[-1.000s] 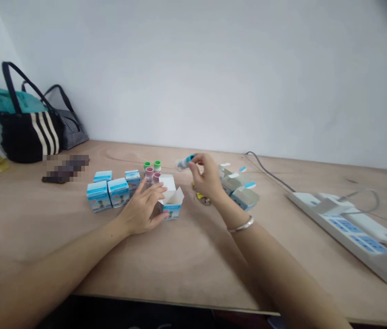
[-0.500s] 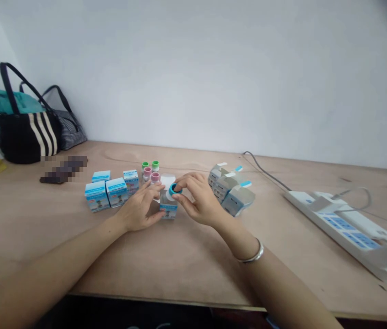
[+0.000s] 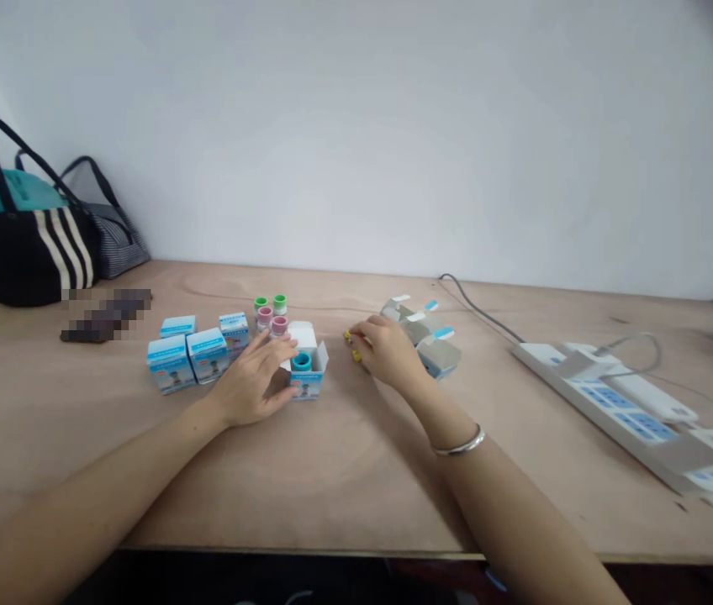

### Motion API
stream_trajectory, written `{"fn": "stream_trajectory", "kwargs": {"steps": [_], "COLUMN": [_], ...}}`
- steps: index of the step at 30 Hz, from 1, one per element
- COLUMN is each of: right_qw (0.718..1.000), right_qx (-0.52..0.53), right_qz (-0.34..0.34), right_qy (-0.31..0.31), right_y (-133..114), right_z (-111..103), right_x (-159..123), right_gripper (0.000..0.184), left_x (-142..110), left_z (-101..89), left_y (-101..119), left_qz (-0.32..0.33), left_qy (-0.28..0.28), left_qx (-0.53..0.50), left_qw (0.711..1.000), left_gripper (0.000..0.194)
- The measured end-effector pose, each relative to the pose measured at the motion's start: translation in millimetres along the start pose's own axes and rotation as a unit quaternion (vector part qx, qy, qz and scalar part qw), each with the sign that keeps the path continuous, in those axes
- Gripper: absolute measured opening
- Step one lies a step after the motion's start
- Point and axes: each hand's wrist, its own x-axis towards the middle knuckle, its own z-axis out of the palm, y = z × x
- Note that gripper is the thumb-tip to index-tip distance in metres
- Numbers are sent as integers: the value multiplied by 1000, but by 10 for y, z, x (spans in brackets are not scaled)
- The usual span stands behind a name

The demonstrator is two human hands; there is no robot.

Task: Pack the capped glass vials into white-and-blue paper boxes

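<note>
A small blue-and-white box [image 3: 307,386] stands upright with its flaps up, and a blue-rimmed bottle [image 3: 301,362] sits inside it. My left hand [image 3: 254,380] grips that box from the left, its thumb at the front and its fingers by the back flap. To the right, my right hand [image 3: 388,349] has its fingertips closed at small yellow-topped things [image 3: 356,355], mostly hidden behind the fingers. Behind my left fingers are pink-rimmed bottles [image 3: 264,316] and green-rimmed bottles [image 3: 279,303].
Several closed blue-and-white boxes [image 3: 171,366] are grouped on the left. Opened boxes [image 3: 441,357] stand right of my right hand. A power strip [image 3: 609,412] with cables lies farther right. A phone-like dark object [image 3: 104,316] and a black bag [image 3: 22,260] are at the far left.
My right hand has let go of the blue-rimmed bottle, now lower in the box, and moved right to the yellow-topped things. My left hand stays by the box. The view has shifted slightly.
</note>
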Motion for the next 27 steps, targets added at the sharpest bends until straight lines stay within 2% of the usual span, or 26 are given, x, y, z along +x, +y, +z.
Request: {"fn": "stream_trajectory", "kwargs": {"steps": [3,7,15,21,24,27], "right_qw": [989,975,966,966,973,994], "right_qx": [-128,-199,-226,-221,-202,-68], "right_qz": [11,25,78,86,93,71], "right_qy": [-74,-94,-93,-104,-66,52], "right_y": [54,-5,5,-12,-37,-117], "right_z": [59,188,288,307,258,159], "right_x": [-8,9,40,45,54,56], "right_gripper": [20,23,31,26,25,24], "left_x": [2,1,1,5,3,0], "left_z": [-10,-18,-25,-25,-24,-21], "left_y": [1,13,24,22,16,12], "left_qz": [-1,0,-6,2,6,8], "left_qy": [-14,-25,-30,-24,-24,-23], "left_qx": [12,32,39,46,52,52], "left_qw": [1000,999,999,999,998,998], "left_gripper": [45,38,35,36,35,34]}}
